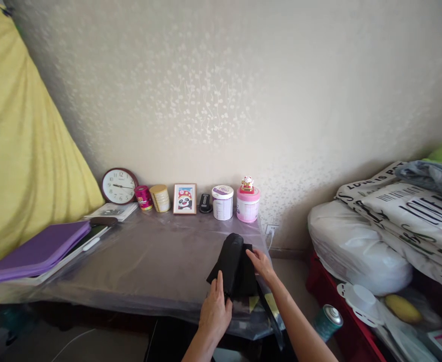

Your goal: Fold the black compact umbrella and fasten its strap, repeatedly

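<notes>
On the right front part of the plastic-covered table [149, 256] lies a dark, matte black roll [231, 256] of thin, soft material, with loose flaps spreading to both sides. Whether it is bags or cloth, I cannot tell. My left hand [215, 307] grips its near end, the thumb on the right and the fingers along the left side. With thumb and fingers, my right hand [260, 264] pinches the upper right edge of the loose flap. A dark strip [269, 314] hangs over the table's front corner beside my right forearm.
Along the wall stand a clock [118, 186], a pink can [143, 197], a yellow-lidded jar [159, 198], a framed panda picture [185, 199] and two tubs [223, 203]. A purple folder [40, 249] lies left. Right of the table are a spray can [328, 322] and a red bin [351, 327].
</notes>
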The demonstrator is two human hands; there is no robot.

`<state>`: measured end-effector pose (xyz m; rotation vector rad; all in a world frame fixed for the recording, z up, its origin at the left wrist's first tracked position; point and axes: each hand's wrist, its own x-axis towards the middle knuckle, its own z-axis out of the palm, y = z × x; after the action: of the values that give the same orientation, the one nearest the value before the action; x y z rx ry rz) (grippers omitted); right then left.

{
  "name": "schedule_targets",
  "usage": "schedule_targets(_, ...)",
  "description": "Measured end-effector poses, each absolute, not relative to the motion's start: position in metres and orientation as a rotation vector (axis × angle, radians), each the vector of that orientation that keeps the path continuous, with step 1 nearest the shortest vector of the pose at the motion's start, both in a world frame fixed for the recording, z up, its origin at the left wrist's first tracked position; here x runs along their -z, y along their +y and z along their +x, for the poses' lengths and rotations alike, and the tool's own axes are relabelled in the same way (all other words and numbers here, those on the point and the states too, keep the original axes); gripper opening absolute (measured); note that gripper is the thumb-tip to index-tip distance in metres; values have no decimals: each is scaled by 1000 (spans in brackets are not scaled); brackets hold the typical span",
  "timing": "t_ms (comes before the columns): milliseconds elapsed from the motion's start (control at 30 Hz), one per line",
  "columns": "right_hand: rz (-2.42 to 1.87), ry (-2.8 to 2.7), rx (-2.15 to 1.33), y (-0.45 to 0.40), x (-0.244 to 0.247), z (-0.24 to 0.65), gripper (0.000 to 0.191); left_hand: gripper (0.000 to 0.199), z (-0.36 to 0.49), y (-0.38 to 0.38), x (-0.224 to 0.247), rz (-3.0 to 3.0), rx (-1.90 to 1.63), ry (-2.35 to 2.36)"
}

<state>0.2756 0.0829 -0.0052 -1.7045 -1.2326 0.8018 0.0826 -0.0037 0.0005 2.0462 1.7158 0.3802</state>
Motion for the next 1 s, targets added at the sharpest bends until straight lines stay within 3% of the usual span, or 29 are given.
schedule_targets(400,-1794,-1262,-709,97,-6,252,42,66,78,0,-2,2017,-449,1671)
schedule_targets(1000,-1619,-1264,-1095,95,-14,243,36,67,81,-1,2,1995,-448,1707)
